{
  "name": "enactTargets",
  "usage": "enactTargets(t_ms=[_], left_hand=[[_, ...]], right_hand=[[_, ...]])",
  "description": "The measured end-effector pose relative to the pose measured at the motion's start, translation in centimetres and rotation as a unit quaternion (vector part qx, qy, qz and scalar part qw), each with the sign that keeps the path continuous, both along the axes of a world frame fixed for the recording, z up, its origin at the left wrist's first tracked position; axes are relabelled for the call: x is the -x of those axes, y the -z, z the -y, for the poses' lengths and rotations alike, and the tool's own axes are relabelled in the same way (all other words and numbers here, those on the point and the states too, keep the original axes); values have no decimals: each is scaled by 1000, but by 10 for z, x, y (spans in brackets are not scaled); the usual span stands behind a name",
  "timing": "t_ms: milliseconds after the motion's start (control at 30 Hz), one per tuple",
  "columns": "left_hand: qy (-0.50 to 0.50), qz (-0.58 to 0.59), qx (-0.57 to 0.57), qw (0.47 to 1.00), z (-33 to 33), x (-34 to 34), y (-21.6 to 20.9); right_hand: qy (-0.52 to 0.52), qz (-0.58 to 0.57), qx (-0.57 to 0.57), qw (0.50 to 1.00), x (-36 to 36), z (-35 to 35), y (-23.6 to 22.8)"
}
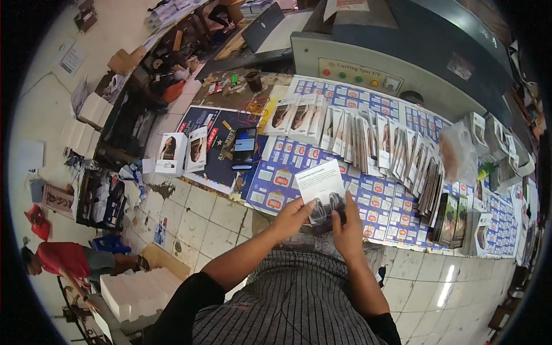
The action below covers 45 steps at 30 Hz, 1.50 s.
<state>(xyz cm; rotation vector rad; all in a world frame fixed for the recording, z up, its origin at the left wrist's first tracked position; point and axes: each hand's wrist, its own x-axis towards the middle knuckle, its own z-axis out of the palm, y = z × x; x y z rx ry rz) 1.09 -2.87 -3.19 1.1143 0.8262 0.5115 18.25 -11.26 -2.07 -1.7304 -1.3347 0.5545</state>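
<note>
Between my two hands, in front of my body at the table's near edge, is a white printed card (pixel 319 183) with small text on its upper part and a dark picture below. My left hand (pixel 292 219) grips its lower left side, thumb on the face. At the lower right, my right hand (pixel 347 225) has its thumb and fingers closed around the edge. Whether it is one flat card or a thin packet cannot be made out. Beyond it, a long fanned row of similar printed pieces (pixel 397 150) runs across the table to the right.
Blue printed sheets (pixel 287 167) cover the table. To the left are a black phone (pixel 244 148) and two small printed stacks (pixel 171 153). A dark cup (pixel 253 81) stands farther back. A large grey machine (pixel 345 54) borders the far side. A person in red (pixel 63 257) bends at lower left.
</note>
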Motion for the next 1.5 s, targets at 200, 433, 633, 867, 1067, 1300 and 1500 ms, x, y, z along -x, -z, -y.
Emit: enactTargets(t_ms=[200, 433, 633, 867, 1067, 1300, 1500], left_hand=[[-39, 30, 54, 997, -3, 8, 8], [-55, 140, 146, 978, -5, 22, 23], [-67, 386, 304, 868, -12, 28, 4], [-138, -115, -23, 984, -41, 37, 37], [-75, -416, -266, 866, -50, -1, 54], [117, -386, -576, 711, -55, 2, 98], [119, -364, -583, 716, -50, -2, 80]], right_hand=[[-3, 198, -58, 979, 20, -5, -11], [-42, 138, -104, 984, 27, -6, -25], [-104, -285, 27, 952, 25, -9, -34], [29, -407, 73, 910, -17, -29, 50], [122, -80, 78, 986, -32, -38, 93], [83, -381, 32, 920, -33, -39, 85], [-89, -320, 103, 937, -47, -41, 106]])
